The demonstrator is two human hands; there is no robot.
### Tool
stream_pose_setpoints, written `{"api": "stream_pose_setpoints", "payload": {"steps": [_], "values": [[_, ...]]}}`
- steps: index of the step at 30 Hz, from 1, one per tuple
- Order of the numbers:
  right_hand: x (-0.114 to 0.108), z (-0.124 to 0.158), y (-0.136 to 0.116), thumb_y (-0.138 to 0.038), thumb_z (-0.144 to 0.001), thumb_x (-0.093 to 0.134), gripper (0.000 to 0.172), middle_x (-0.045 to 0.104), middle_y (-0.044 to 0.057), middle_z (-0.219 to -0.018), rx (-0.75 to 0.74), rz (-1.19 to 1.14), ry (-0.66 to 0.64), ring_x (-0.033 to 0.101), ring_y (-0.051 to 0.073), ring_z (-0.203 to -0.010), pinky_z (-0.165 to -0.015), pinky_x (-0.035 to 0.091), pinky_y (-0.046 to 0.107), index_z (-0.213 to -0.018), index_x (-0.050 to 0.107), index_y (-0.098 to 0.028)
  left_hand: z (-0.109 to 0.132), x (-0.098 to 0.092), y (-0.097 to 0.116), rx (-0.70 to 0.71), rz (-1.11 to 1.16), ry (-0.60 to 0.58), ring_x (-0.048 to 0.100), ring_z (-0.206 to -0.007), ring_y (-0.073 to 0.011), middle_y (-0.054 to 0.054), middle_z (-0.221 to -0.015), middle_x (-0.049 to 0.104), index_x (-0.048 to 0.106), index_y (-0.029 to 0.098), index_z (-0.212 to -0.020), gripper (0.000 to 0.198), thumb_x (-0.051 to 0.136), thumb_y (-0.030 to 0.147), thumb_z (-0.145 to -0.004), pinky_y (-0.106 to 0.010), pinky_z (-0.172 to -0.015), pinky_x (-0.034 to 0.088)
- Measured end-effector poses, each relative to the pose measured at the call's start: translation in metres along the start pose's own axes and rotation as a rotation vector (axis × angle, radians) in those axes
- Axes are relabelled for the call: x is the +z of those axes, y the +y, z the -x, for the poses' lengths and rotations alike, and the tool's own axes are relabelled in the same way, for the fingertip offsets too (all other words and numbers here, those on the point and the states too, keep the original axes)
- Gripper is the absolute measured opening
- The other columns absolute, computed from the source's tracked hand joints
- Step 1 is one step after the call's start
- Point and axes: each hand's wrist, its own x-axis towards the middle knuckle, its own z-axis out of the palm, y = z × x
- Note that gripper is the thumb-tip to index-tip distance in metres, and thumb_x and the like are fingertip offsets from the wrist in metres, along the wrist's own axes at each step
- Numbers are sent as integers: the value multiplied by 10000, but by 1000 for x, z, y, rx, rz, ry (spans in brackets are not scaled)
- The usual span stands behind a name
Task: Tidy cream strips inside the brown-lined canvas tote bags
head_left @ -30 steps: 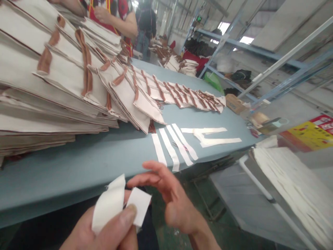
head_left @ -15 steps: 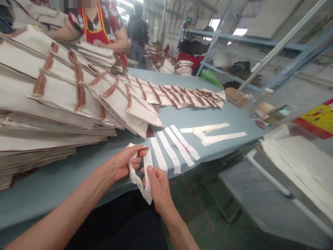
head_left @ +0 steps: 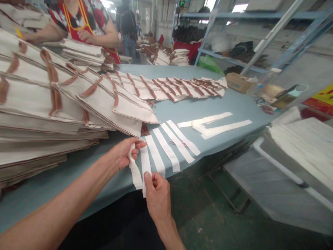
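My left hand (head_left: 122, 152) pinches the upper fold of a white fabric strip (head_left: 135, 173) at the near edge of the blue table (head_left: 182, 107). My right hand (head_left: 156, 191) pinches the lower end of the same strip just below the table edge. The strip is doubled over, its two lengths hanging side by side between my hands. Three more white strips (head_left: 169, 146) lie in a row on the table just right of my hands.
Tall stacks of cream bags with brown handles (head_left: 52, 104) fill the left of the table; more are fanned out (head_left: 169, 88) further back. Crossed white strips (head_left: 213, 125) lie right. A person in a red apron (head_left: 83, 24) works behind. Shelving (head_left: 234, 27) and stacked fabric (head_left: 307, 142) stand right.
My hands went from near my lap up to the table edge with the strip. The right hand, open a second ago, now grips the strip's lower end and has pulled it straighter.
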Motion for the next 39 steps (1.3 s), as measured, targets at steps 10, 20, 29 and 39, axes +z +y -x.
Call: {"api": "stream_pose_setpoints", "payload": {"steps": [10,20,29,39], "values": [[3,2,8,-614,-1012,492,541,598,-6,-514,-8,70,9,544,163,-487,-523,386,282,-612,537,-252,16,18,-2,57,-122,210,645,-645,-108,-25,-998,736,704,149,-1179,213,702,344,-1095,-213,-519,546],[-39,64,7,-359,-1042,639,207,848,88,-1076,-464,518,285,828,251,-911,-781,626,316,-1164,753,-236,18,23,-2,25,-102,221,722,-782,-160,-54,-1089,756,710,155,-1226,250,715,361,-1085,-291,-649,636],[-19,7,-33,-71,-1010,469,460,757,124,-1472,-688,777,-91,846,277,-1087,-849,695,345,-1385,706,-193,21,23,1,10,-83,201,724,-790,-163,-55,-1095,754,707,157,-1236,251,717,356,-1084,-295,-653,639],[-9,4,-19,-139,-1047,480,389,769,78,-1456,-633,831,-41,865,278,-866,-706,696,358,-1296,765,-232,27,14,15,-53,-39,129,453,-467,-57,10,-849,682,687,150,-1134,417,588,555,-1126,-174,-365,330]]}}
